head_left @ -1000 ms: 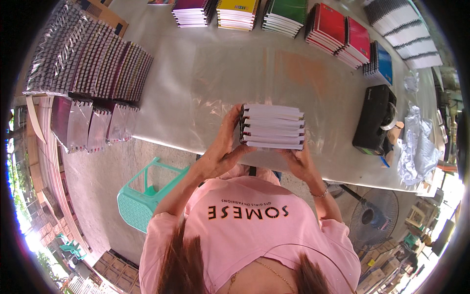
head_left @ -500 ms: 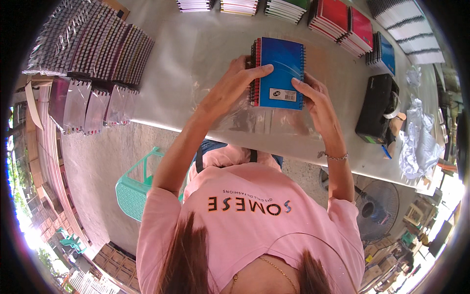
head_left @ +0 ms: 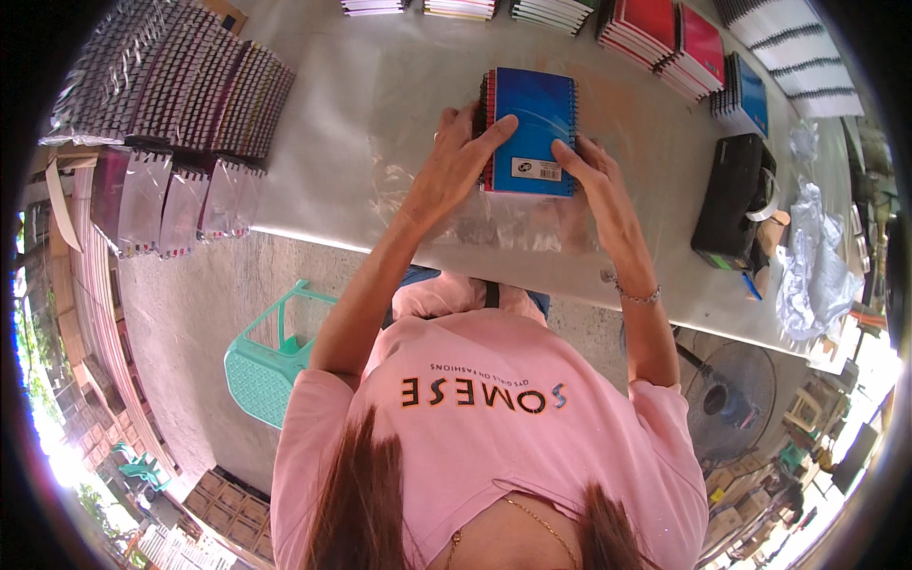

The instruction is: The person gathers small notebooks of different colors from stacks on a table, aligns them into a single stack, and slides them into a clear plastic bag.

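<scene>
A stack of spiral notebooks (head_left: 532, 109), blue cover on top with a white label, is held between both hands above the table. Red and black edges of other notebooks show at the stack's left side. My left hand (head_left: 465, 152) wraps that side, thumb lying on the blue cover and fingers behind the edge. On the opposite side my right hand (head_left: 591, 169) grips the wire-bound edge, its thumb also on the cover. The fingers beneath the stack are hidden. Clear plastic film (head_left: 480, 231) lies on the table under and around the notebooks.
Wrapped spiral notebooks (head_left: 180, 85) are piled at the left. Red notebooks (head_left: 642, 30) and blue notebooks (head_left: 743, 95) stand at the back right. A black tape dispenser (head_left: 727, 199) sits near crumpled plastic (head_left: 812, 275). A green stool (head_left: 261, 375) is beside me; a fan (head_left: 730, 399) stands right.
Both hands have shifted the notebook stack slightly left and toward the back of the table. The grip stays on both sides.
</scene>
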`<state>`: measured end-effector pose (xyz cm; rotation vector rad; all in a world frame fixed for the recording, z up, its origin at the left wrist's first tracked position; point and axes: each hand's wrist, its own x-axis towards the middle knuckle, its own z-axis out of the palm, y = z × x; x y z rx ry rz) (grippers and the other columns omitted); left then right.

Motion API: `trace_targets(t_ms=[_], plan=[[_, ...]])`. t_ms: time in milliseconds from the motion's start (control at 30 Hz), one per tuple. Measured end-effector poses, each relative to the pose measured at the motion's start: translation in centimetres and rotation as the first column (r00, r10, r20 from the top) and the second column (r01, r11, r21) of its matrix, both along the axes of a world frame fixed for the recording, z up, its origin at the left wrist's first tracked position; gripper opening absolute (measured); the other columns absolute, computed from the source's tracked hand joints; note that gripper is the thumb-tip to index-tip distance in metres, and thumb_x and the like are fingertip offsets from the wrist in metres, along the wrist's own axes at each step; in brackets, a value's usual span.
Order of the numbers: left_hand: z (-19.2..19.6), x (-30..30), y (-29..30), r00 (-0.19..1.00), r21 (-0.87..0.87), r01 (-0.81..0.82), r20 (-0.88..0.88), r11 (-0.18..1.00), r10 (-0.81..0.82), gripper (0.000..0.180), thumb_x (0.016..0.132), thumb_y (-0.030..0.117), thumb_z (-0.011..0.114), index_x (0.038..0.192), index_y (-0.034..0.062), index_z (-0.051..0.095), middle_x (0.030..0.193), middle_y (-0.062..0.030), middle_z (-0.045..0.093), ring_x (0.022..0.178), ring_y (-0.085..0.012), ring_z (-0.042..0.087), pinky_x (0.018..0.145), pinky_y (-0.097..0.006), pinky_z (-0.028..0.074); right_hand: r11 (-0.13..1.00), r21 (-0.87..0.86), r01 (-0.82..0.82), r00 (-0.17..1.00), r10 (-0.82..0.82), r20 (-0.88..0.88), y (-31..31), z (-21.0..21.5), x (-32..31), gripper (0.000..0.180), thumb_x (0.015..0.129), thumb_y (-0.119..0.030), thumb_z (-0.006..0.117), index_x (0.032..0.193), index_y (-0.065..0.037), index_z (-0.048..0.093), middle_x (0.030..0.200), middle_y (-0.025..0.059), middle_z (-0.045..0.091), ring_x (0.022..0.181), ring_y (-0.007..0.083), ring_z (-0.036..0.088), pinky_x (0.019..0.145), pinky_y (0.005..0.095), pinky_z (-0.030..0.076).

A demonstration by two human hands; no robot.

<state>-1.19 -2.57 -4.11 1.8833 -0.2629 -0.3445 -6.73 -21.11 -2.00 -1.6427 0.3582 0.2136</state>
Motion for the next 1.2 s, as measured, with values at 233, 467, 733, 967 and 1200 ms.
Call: trace_targets(t_ms=[233, 467, 733, 967, 1200], plan=[[-0.8, -0.5, 0.1, 0.998, -0.031, -0.019, 0.067, 0.999, 0.021, 0.071, 0.092, 0.052, 0.049, 0.129, -0.0079, 0.044, 0.109, -0.0241, 0.046, 0.112, -0.0389, 0.04, 0.099, -0.04, 0.034, 0.998, -0.039, -0.044, 0.999, 0.043, -0.022, -0.1, -0.4, 0.2, 0.054, 0.09, -0.044, 0.058, 0.119, 0.002, 0.058, 0.11, 0.0102, 0.049, 0.111, 0.0209, 0.049, 0.097, 0.0308, 0.034], [-0.9, -1.4, 2.6, 0.888, 0.332, -0.365, 0.405, 0.87, 0.218, 0.063, 0.093, 0.042, 0.052, 0.131, -0.0065, 0.042, 0.123, -0.026, 0.041, 0.119, -0.0399, 0.037, 0.101, -0.047, 0.029, 0.731, -0.652, 0.202, 0.973, -0.073, 0.22, -4.2, -2.5, -1.5, 0.064, 0.092, -0.05, 0.052, 0.13, 0.001, 0.05, 0.128, 0.0218, 0.045, 0.119, 0.0342, 0.045, 0.1, 0.0412, 0.034], [-3.0, -2.0, 3.7, 0.777, 0.514, -0.477, 0.625, 0.713, 0.069, 0.055, 0.086, 0.028, 0.063, 0.133, 0.007, 0.043, 0.13, -0.0212, 0.038, 0.122, -0.0378, 0.037, 0.1, -0.053, 0.027, 0.328, -0.895, 0.303, 0.951, -0.166, 0.261, -3.6, -4.1, -2.7, 0.04, 0.082, -0.027, 0.068, 0.113, -0.005, 0.054, 0.119, 0.0165, 0.052, 0.116, 0.0369, 0.044, 0.094, 0.0509, 0.036], [-1.8, -2.2, 3.7, 0.75, 0.499, -0.628, 0.593, 0.597, 0.293, 0.049, 0.081, 0.018, 0.069, 0.123, 0.01, 0.047, 0.123, -0.0146, 0.043, 0.115, -0.0351, 0.04, 0.094, -0.051, 0.031, 0.458, -0.797, 0.393, 0.919, -0.217, 0.328, -4.2, -3.0, -2.2, 0.023, 0.077, -0.012, 0.071, 0.095, -0.002, 0.06, 0.083, 0.0125, 0.062, 0.09, 0.0322, 0.056, 0.079, 0.0408, 0.043], [-0.1, -1.8, 5.0, 0.833, 0.164, -0.514, 0.332, 0.842, 0.444, 0.041, 0.079, 0.007, 0.07, 0.115, 0.0053, 0.05, 0.096, -0.0102, 0.062, 0.09, -0.022, 0.059, 0.077, -0.033, 0.045, 0.629, -0.579, 0.518, 0.855, -0.356, 0.378, -3.3, -1.3, -2.3, 0.008, 0.077, -0.004, 0.071, 0.082, -0.002, 0.067, 0.078, 0.0103, 0.064, 0.066, 0.0193, 0.058, 0.064, 0.0312, 0.045]])
